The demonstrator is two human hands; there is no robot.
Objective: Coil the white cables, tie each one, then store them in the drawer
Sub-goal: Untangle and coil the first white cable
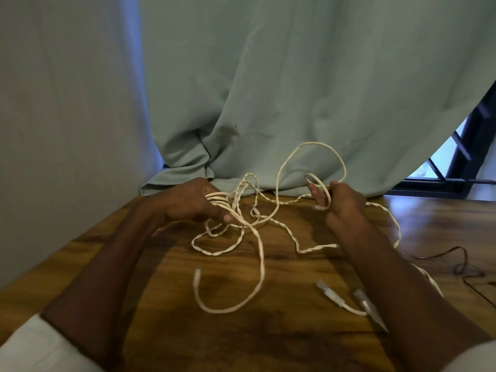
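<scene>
Left hand gripping cable coils

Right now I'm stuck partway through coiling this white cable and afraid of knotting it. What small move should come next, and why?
Probably bring the right hand, which holds a raised loop, across to lay that loop onto the turns the left hand grips. The white cable still sprawls crossed over itself on the wooden table, so adding one loop at a time should keep it from knotting.

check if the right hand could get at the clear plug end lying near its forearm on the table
Probably not yet: the right hand is pinching a cable loop, though the clear plug lies unobstructed beside its forearm.
</scene>
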